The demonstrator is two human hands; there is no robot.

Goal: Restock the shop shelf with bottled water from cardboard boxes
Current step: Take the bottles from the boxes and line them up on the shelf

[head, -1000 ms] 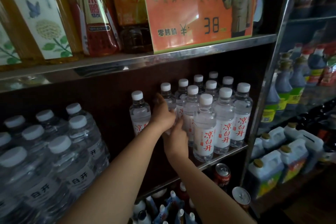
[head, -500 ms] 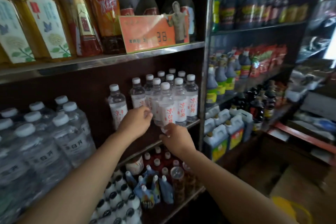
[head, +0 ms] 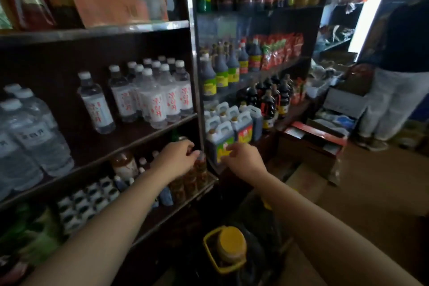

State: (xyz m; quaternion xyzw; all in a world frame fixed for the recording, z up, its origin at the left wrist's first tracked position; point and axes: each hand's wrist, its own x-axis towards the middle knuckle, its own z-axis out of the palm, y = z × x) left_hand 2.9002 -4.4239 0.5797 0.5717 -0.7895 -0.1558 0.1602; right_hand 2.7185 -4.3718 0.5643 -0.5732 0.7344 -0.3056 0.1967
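Small water bottles [head: 157,97] with white caps and red-lettered labels stand in a cluster on the middle shelf [head: 148,133]. One more small bottle [head: 96,103] stands alone to their left. Big water bottles [head: 30,132] fill the shelf's left end. My left hand [head: 176,160] hangs below the shelf edge with loosely curled fingers, holding nothing. My right hand [head: 243,160] is beside it, in front of the shelf post, fingers relaxed and empty. A cardboard box [head: 304,183] lies on the floor to the right.
A dark jug with a yellow cap [head: 232,246] stands at the bottom, between my arms. Sauce bottles and white jugs [head: 229,127] fill the right-hand rack. A red-edged box [head: 313,144] sits beyond it. A person [head: 399,72] stands at the far right.
Both hands have left the small bottles and dropped below the shelf edge. The view has swung right and pulled back, bringing the floor, boxes and a standing person into sight.
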